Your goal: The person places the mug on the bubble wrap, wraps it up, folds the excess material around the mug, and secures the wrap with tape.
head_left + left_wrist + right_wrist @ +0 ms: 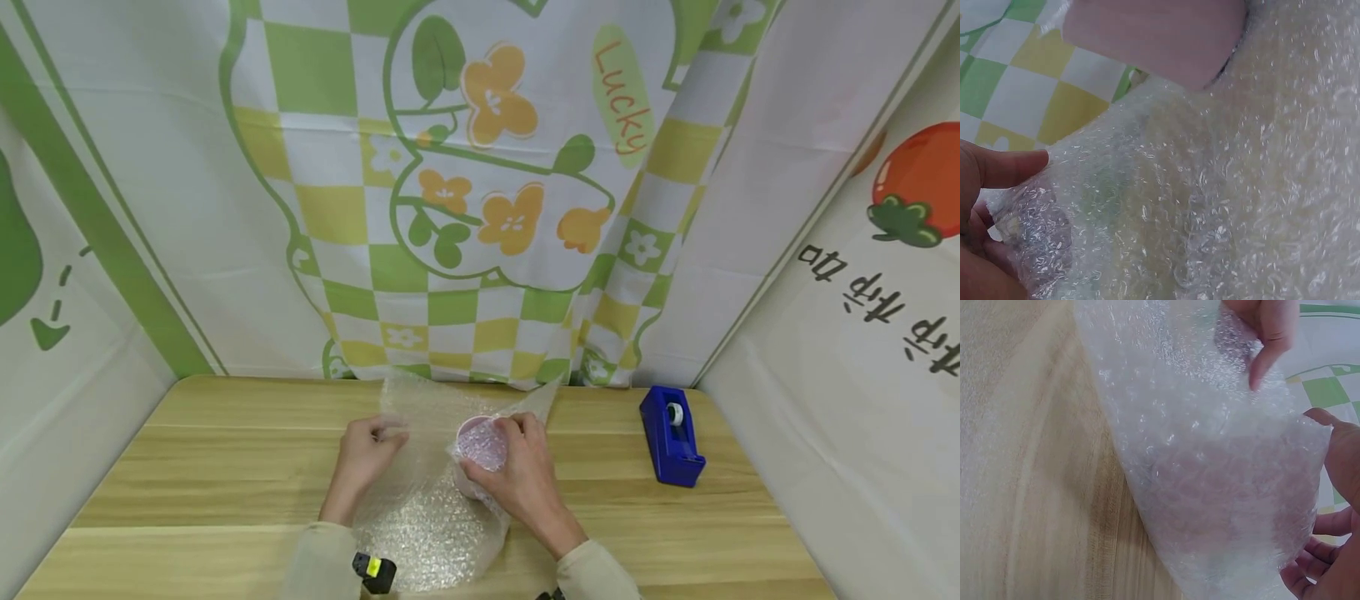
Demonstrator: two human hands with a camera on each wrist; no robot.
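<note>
A sheet of clear bubble wrap (pixel 431 533) spreads over the middle of the table. On it is a pink cup (pixel 1154 37), its side bare in the left wrist view. My right hand (pixel 525 471) grips the cup, with a flap of the wrap folded over it; in the right wrist view the pink shows through the bubbles. To the left, my left hand (pixel 360 458) pinches the wrap's edge between thumb and fingers, and the sheet slopes from there toward the cup.
A blue tape dispenser (pixel 672 437) with a roll in it stands at the table's right side. Behind the wooden table (pixel 202 467) hangs a green and yellow checked curtain (pixel 480 208). White printed panels flank both sides.
</note>
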